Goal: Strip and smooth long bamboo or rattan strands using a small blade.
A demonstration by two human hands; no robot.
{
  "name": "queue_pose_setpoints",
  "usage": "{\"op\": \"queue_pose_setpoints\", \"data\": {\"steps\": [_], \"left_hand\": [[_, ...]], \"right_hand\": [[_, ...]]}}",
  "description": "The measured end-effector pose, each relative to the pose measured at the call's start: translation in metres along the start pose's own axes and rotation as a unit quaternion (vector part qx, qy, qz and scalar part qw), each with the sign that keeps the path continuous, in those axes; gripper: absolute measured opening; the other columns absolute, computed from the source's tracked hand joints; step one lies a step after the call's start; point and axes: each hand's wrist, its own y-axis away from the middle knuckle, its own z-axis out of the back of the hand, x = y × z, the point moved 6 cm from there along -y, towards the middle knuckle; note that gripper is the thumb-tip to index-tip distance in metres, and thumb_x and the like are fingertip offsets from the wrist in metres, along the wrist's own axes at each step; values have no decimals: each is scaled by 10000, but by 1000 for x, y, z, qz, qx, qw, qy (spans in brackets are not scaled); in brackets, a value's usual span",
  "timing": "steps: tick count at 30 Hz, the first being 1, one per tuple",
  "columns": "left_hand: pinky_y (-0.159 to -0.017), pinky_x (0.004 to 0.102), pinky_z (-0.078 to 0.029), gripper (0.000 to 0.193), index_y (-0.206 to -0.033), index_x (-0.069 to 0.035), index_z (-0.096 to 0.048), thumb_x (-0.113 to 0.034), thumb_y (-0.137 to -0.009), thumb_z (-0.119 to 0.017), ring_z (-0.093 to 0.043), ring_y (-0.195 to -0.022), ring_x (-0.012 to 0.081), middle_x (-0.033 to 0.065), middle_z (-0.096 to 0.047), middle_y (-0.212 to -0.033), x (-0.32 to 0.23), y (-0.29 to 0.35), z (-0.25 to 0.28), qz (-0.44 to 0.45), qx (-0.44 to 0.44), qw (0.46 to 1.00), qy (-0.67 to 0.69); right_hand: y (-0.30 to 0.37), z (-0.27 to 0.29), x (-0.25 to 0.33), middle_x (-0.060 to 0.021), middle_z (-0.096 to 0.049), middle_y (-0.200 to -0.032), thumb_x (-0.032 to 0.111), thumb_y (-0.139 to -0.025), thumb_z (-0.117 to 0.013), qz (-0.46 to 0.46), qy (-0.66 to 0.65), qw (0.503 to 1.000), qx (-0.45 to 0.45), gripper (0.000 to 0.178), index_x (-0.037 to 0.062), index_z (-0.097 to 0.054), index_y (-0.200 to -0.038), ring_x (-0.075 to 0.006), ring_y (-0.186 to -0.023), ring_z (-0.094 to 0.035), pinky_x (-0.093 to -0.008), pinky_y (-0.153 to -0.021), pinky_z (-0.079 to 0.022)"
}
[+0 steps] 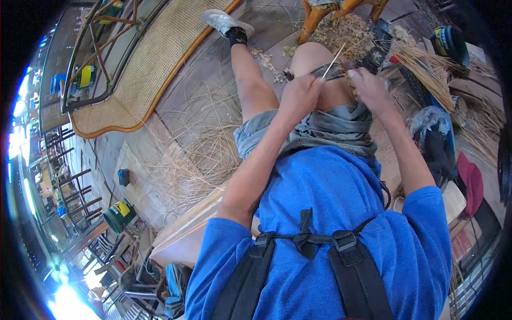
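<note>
My left hand [301, 97] is closed over my bent right knee, gripping a thin pale cane strip [334, 60] that slants up and away from the fist. Close by on the right, my right hand [372, 92] has its fingers curled in. A small dark brown piece [350, 64] shows at those fingertips; its kind is not clear. Across the bare thigh, between the two hands, lies a dark band [329, 71], partly hidden by the left hand.
Curly shavings [344, 33] cover the floor ahead, near wooden legs [309, 24]. Loose cane strands [186, 154] tangle on the left, below a woven cane panel [154, 58]. Bundled cane strips [426, 72], a dark bucket [450, 42] and a maroon cap [469, 184] are at right.
</note>
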Motion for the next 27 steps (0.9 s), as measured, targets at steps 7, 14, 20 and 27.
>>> {"op": "queue_pose_setpoints", "data": {"steps": [7, 14, 20, 27], "left_hand": [[-650, 464, -432, 317, -759, 9, -562, -267, -859, -442, -551, -725, 410, 227, -582, -806, 18, 56, 10, -24, 141, 989, -32], [-656, 422, -428, 287, -841, -11, -595, -282, -849, -499, -554, -699, 340, 176, -597, -783, 149, 329, 146, 461, 254, 832, -175], [-769, 448, -410, 334, -979, -33, -576, -316, -880, -429, -541, -902, 378, 214, -566, -990, 74, 144, 117, 220, 39, 956, -192], [-683, 454, -438, 283, -848, -31, -578, -266, -881, -423, -575, -793, 375, 217, -594, -849, -6, -21, -10, 61, 112, 981, -144]], "right_hand": [[12, -21, 23, -212, -612, -759, 384, -882, -449, 12, 147, 989, 5, 345, 47, -521, -852, -386, -722, -601, -476, -648, -478], [4, -30, 26, -188, -611, -709, 364, -884, -452, 29, 177, 984, 2, 313, 56, -498, -858, -373, -682, -605, -469, -612, -486], [9, -24, 27, -189, -613, -727, 355, -887, -447, 30, 172, 985, 14, 303, 57, -492, -860, -372, -686, -605, -470, -602, -482], [12, -22, 33, -190, -610, -721, 348, -874, -473, 15, 137, 991, 3, 289, 60, -502, -872, -375, -679, -601, -474, -588, -477]]}}
